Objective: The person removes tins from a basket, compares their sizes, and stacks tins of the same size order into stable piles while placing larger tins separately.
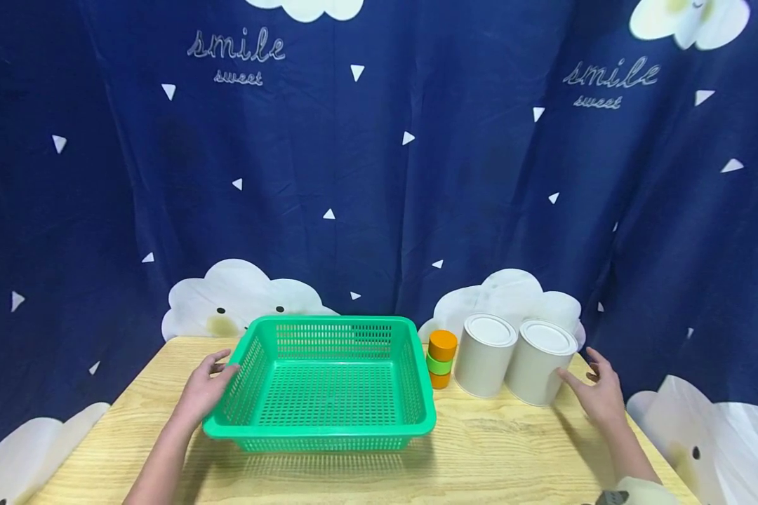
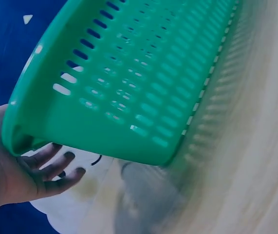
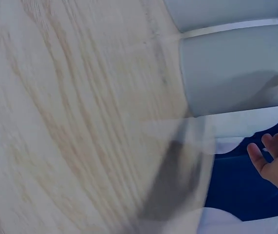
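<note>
A green plastic basket with slotted walls stands on the table. At its left rim is my left hand, the thumb over the rim and the other fingers loosely bent outside the wall. The left wrist view shows those fingertips spread below the rim, while the thumb is hidden behind it. On the right, my right hand is beside the nearer of two off-white lidded cans. Its thumb is right at the can's side, and the other fingers are spread and lightly bent behind.
The second off-white can stands close to the left of the first. Between it and the basket is a small orange and green stack. A dark blue curtain hangs behind the wooden table.
</note>
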Available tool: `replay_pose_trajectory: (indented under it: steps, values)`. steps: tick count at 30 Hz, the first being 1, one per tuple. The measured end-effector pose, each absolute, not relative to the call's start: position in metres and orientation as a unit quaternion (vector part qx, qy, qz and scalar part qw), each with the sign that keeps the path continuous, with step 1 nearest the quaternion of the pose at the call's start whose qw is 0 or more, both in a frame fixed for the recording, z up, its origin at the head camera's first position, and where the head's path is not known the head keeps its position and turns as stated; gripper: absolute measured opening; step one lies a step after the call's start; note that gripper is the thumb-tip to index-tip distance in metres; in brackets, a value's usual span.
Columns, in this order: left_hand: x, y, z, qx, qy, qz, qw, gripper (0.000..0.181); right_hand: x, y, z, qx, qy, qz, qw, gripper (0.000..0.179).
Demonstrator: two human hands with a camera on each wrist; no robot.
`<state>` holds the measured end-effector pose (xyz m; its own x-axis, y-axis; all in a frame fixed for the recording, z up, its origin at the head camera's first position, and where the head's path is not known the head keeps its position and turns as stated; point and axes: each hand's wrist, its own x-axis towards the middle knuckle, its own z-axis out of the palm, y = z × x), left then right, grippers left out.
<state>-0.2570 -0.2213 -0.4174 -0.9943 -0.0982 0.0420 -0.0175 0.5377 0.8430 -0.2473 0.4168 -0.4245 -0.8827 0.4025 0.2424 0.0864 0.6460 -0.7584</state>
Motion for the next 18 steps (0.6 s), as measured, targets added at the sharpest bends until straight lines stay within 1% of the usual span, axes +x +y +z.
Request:
replay_pose_trajectory:
  steps: [5, 9, 12, 18]
  values:
    - [-0.255, -0.228, -0.406, 0.023, -0.900, -0.430, 0.063, 0.063, -0.246, 0.412, -0.410, -0.125, -0.891, 0.365, 0.239, 0.075]
    - [-0.253, -0.227, -0.393, 0.009, -0.921, -0.379, 0.094, 0.065, -0.249, 0.399, -0.395, -0.106, -0.888, 0.347, 0.281, 0.068]
    - [-0.252, -0.221, -0.385, -0.003, -0.934, -0.336, 0.119, 0.064, -0.252, 0.384, -0.380, -0.082, -0.885, 0.341, 0.304, 0.064]
    - [-0.253, -0.194, -0.369, -0.024, -0.955, -0.247, 0.165, 0.064, -0.256, 0.340, -0.352, -0.027, -0.902, 0.280, 0.327, 0.057]
